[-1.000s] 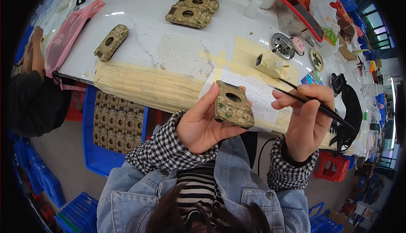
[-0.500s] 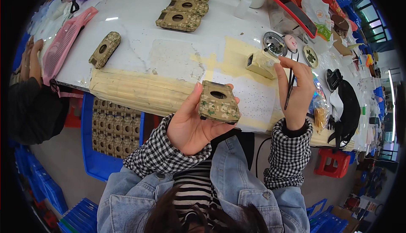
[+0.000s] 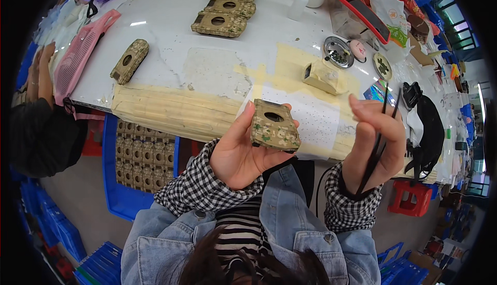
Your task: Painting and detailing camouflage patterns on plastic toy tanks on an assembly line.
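Note:
My left hand [image 3: 234, 156] holds a camouflage toy tank hull [image 3: 282, 134] with a round hole in its top, over the table's front edge. Thumb and fingers grip its sides. To the right, my right hand [image 3: 385, 130] is closed around black tweezers [image 3: 374, 163], whose two tips point away from me and stand apart. Nothing can be made out between the tips. A white sheet with small dark specks [image 3: 316, 122] lies between the hands. Beyond it stands a block wrapped in yellowish tape [image 3: 325, 77].
Several matching hulls [image 3: 219, 24] line the table's far side; one hull [image 3: 129, 61] lies left. A metal dish [image 3: 331, 44] with small parts, a round tin [image 3: 382, 66] and a red-cased phone [image 3: 360, 13] are right. A blue crate [image 3: 115, 197] holds more hulls. Another person's arm [image 3: 45, 73] rests at left.
My right hand with the tweezers has moved right and toward me, away from the taped block. My left hand and the hull have hardly shifted.

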`<state>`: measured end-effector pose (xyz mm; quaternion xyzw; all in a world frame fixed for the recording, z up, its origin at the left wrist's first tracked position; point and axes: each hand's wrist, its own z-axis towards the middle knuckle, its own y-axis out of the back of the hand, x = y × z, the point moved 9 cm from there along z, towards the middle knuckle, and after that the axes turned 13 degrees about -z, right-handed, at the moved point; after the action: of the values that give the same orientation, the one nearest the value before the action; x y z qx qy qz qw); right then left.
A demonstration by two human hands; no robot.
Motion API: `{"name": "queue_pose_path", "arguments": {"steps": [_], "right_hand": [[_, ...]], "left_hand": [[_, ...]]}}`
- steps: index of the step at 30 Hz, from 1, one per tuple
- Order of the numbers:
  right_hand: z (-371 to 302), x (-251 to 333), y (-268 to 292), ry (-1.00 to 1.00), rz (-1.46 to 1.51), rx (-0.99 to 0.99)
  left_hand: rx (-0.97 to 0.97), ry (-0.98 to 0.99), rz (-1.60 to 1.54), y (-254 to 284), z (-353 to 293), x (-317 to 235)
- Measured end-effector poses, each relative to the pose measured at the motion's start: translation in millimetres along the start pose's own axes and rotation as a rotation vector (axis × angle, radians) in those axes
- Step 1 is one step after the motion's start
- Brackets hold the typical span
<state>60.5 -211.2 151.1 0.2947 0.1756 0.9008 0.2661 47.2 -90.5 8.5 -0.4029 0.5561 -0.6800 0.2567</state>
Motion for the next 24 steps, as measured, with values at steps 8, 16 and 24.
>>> {"name": "queue_pose_path", "arguments": {"steps": [8,16,24], "right_hand": [[-17.4,-5.1,-49.9,-0.361,0.512,0.266],[-18.0,-5.1,-51.5,-0.343,0.431,0.281],[-17.3,-4.3,-51.9,-0.349,0.360,0.296]], "left_hand": [[-0.049,-0.016,0.065,0.7,-3.6,0.4],[-0.038,-0.006,0.039,-0.1,-3.8,1.6],[-0.051,0.003,0.057,4.5,-5.7,-0.3]]}}
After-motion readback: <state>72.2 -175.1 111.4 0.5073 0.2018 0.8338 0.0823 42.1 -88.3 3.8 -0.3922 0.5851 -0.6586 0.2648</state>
